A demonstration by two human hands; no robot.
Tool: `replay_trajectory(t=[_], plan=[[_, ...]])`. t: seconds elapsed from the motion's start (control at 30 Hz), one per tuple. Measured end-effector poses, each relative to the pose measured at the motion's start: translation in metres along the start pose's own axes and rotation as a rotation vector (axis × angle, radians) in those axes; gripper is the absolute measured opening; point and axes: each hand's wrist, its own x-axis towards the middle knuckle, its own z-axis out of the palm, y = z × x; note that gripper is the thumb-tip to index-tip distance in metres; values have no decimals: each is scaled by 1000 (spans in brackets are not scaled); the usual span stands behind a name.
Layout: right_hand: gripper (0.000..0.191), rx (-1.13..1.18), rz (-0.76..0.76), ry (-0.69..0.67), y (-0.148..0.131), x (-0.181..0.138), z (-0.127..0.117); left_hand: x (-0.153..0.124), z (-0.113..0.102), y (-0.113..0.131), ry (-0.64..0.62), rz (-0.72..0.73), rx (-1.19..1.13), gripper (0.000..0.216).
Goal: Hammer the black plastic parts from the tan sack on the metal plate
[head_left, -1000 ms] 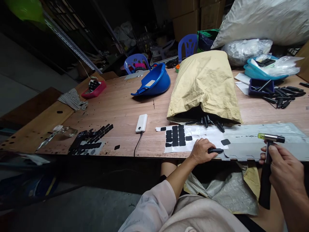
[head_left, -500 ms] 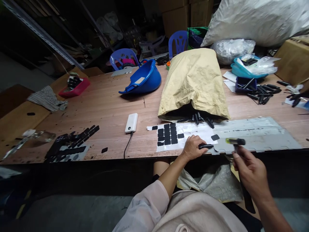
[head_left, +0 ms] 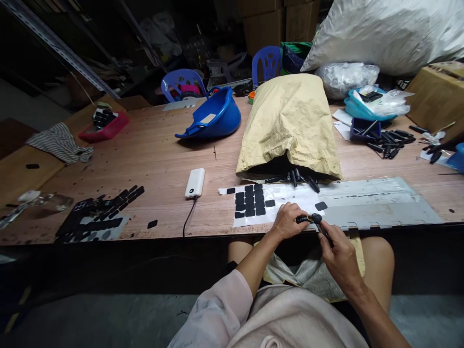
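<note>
My left hand (head_left: 288,221) is closed on a small black rod-shaped part (head_left: 302,219), holding it flat at the table's front edge. My right hand (head_left: 339,258) grips the black handle of a small hammer (head_left: 319,223), whose head sits against the end of the black part. Just behind the hands lies a white sheet (head_left: 279,203) with several black rubber pads (head_left: 250,200) stuck on it, and one loose pad (head_left: 321,206). A grey metal plate (head_left: 377,208) stretches to the right.
A tan woven sack (head_left: 290,121) spills several black rods (head_left: 297,178) behind the sheet. A white power bank (head_left: 195,182) with a cable lies to the left, and more black pads (head_left: 101,215) farther left. A blue basin (head_left: 213,116) and a blue tray (head_left: 366,108) stand behind.
My right hand has swung the hammer down and leftward until its head meets the black part in my left hand. The view has shifted slightly right.
</note>
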Motion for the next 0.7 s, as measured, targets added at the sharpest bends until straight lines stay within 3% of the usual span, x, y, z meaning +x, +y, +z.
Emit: replay_trajectory(t=[0.37, 0.7], plan=[[36, -27, -58, 62, -8, 3, -1, 1, 1, -4, 5, -2, -27, 18], [39, -93, -131, 56, 4, -1, 10, 1, 2, -4, 12, 2, -13, 16]])
